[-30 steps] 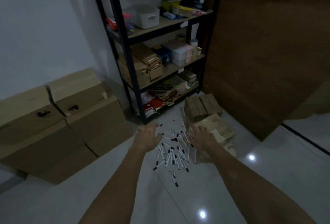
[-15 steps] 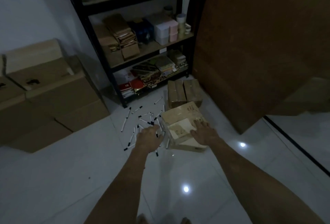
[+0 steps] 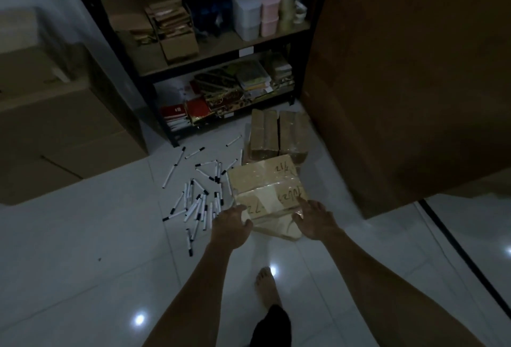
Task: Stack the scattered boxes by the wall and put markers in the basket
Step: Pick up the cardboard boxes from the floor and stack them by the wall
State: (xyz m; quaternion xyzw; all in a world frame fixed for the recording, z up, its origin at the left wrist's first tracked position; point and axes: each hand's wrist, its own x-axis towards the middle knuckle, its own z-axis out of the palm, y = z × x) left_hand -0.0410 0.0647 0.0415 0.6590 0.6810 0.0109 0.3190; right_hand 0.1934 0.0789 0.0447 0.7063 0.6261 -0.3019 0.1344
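In the dim room, big cardboard boxes (image 3: 63, 125) are cut off at the left edge, a taped parcel box (image 3: 266, 190) lies right of the scattered markers (image 3: 197, 194), and the left hand (image 3: 231, 226) and right hand (image 3: 315, 218) reach its near corners, fingers spread, contact unclear.

markers (image 3: 193, 203): white, black caps. taped box (image 3: 265, 189): tan, black scrawl. floor tiles (image 3: 83, 250): glossy white. shelf frame (image 3: 132, 70): black.
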